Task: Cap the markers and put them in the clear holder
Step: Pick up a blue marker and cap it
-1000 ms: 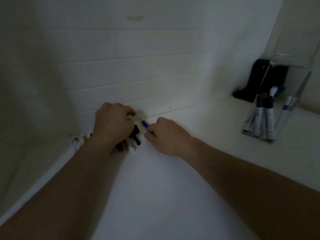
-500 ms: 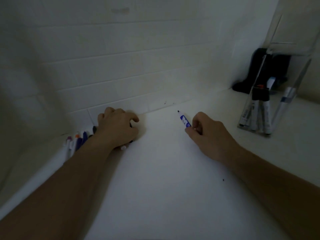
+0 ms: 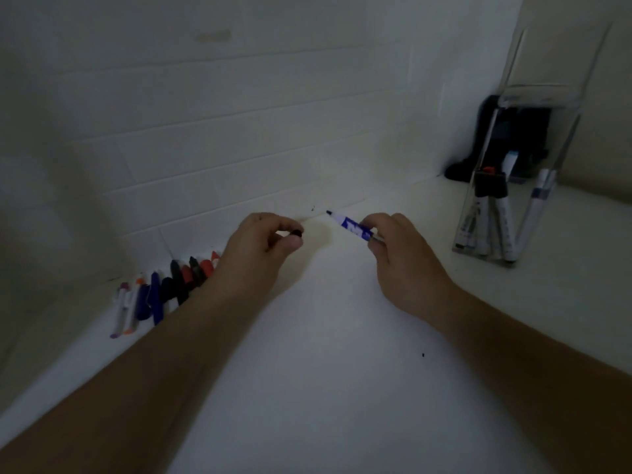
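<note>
Your right hand [image 3: 403,261] pinches the uncapped white marker with the blue label [image 3: 352,228] by its rear barrel, fingers closed on it, above the white counter [image 3: 325,388]. Its long axis runs up-left, with the dark tip aimed at your left hand [image 3: 260,254]. That hand's thumb and forefinger are closed on a small dark cap [image 3: 297,232]. Which way the cap's opening faces is too dark to tell.

Key relation: the cap sits just left of the marker tip and slightly lower, apart, not touching. Tip and cap face each other across a short gap, so capping looks like the step in hand. Judgement: bring the two together along the marker's axis, and line the cap's mouth up with the tip first or it will skid off.

The tall clear plastic holder [image 3: 533,107] stands well apart to the right against the corner, already holding several capped markers. Your right hand is the nearer one for the drop-in.

A loose row of mixed-colour markers and caps [image 3: 160,295] lies by the white tiled wall [image 3: 222,131], just behind your left forearm, not yet handled.
</note>
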